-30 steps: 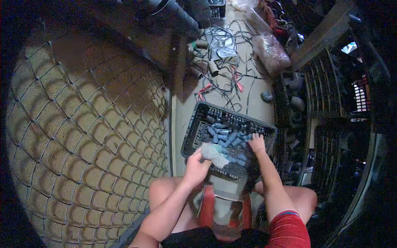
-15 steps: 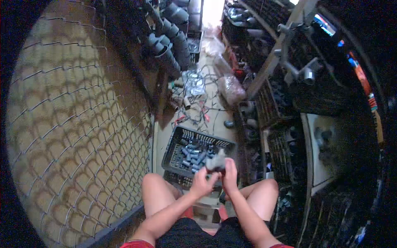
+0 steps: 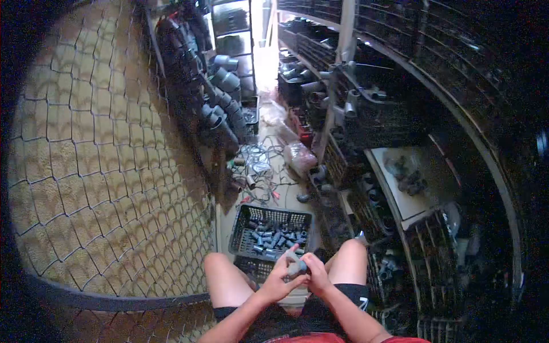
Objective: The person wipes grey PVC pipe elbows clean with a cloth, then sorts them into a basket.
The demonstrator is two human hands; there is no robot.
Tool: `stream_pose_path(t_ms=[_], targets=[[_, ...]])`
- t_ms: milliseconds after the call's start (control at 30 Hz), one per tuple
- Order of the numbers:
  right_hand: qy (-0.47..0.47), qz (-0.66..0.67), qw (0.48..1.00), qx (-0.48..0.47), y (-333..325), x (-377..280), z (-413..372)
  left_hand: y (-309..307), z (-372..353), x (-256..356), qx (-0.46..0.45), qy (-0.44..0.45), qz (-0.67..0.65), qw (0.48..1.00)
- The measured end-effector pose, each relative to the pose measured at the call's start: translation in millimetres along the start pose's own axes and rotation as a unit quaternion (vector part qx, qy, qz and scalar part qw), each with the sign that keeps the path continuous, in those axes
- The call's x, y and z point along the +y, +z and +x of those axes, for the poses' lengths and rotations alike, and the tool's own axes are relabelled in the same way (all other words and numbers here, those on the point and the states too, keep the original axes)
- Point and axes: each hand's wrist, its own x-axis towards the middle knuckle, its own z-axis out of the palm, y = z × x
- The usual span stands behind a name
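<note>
Between my two hands, over my lap, is a light grey pipe fitting (image 3: 294, 267); its exact shape is partly covered by fingers. My left hand (image 3: 278, 282) is curled around its near-left side, thumb and fingers bent. From the other side, my right hand (image 3: 316, 272) grips it with the fingers closed. Just beyond both hands a black plastic crate (image 3: 235, 230) stands on the floor between my knees. Inside it lie many small grey pipe fittings (image 3: 278, 237).
A chain-link fence (image 3: 103, 188) runs along the left. Shelves with crates of fittings (image 3: 337, 151) line the right. Larger grey pipe fittings (image 3: 224, 80) are stacked at the back left. Cords and a plastic-wrapped bundle (image 3: 299, 159) lie on the floor ahead.
My view has tilted up and turned, showing more of the aisle. Both hands are closer to my lap, still together on the grey piece, which was blurred earlier.
</note>
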Motion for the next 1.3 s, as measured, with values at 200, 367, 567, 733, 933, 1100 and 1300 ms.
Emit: stream_pose_path(t_ms=[200,367,567,733,933,1100,1300], targets=[[-0.155,-0.236,0.955,0.086,5,-40,-35,-1,-13,37,-0.115,-0.377,-0.365,0.844],[-0.249,-0.144,0.956,0.054,-3,-58,-45,28,-17,43,-0.071,-0.124,-0.451,0.881],[-0.004,-0.184,0.983,0.024,-17,-55,-33,15,-6,62,-0.030,-0.059,-0.210,0.976],[-0.356,-0.265,0.893,0.080,5,-71,-45,26,-24,52,-0.086,-0.202,-0.748,0.626],[-0.107,-0.080,0.990,0.051,12,-47,-50,35,-42,46,0.127,-0.268,-0.480,0.825],[-0.069,-0.018,0.997,0.028,35,-68,-54,25,-46,86,0.157,-0.229,-0.357,0.892],[-0.015,0.030,0.999,0.041,9,-71,-35,-7,-45,58,0.253,-0.102,-0.344,0.898]])
